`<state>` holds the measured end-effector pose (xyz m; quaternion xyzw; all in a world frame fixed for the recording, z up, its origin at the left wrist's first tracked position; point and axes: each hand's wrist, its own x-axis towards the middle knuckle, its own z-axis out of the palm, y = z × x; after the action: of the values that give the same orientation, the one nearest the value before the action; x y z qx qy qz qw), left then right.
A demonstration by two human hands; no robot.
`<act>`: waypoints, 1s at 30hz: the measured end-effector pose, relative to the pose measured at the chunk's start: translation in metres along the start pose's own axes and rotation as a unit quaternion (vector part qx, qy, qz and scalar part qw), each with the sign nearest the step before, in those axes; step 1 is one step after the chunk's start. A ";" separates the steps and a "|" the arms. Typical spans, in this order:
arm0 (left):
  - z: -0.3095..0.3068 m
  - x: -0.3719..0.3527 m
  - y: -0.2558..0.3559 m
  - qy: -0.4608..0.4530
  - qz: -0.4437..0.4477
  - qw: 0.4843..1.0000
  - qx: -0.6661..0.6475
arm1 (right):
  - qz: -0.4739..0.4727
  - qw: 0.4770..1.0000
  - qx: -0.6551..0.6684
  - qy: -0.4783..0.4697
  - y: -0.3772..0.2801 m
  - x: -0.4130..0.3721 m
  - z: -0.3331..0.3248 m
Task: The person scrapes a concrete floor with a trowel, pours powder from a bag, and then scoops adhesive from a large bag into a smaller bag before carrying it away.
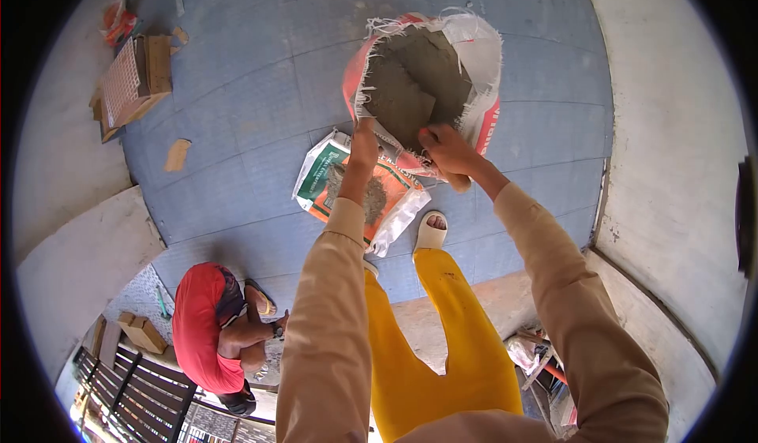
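A large woven sack (488,56) stands open on the tiled floor, with grey powder (407,80) inside. At the sack's near left rim, my left hand (364,143) is closed on the frayed edge. My right hand (452,151) is wrapped round a tool's wooden handle (458,181) at the near right rim; the tool's far end is hidden, so its type is unclear. Below my left hand lies a flat green, white and orange bag (320,176) with a heap of grey powder (371,198) on it.
A person in a red top (204,324) crouches at the lower left. Tile boxes (138,84) and a cardboard scrap (178,155) are on the left. A wall (671,127) runs along the right; assorted items (545,364) lie at the lower right.
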<state>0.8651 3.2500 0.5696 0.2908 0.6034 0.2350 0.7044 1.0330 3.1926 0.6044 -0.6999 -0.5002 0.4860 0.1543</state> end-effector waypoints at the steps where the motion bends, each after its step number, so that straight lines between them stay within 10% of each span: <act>1: -0.002 0.001 0.001 0.002 0.001 1.000 0.001 | 0.070 0.996 0.050 -0.026 -0.012 -0.010 -0.007; 10: 0.014 0.037 -0.030 0.029 0.026 0.990 -0.136 | 0.059 0.978 0.180 -0.091 -0.004 -0.015 -0.006; 30: -0.015 0.057 -0.037 -0.028 -0.031 0.997 0.070 | 0.187 0.912 0.342 -0.128 -0.021 -0.049 -0.057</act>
<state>0.8590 3.2642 0.5021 0.3268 0.6073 0.1623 0.7057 1.0679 3.1764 0.6723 -0.6171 -0.1791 0.7325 0.2250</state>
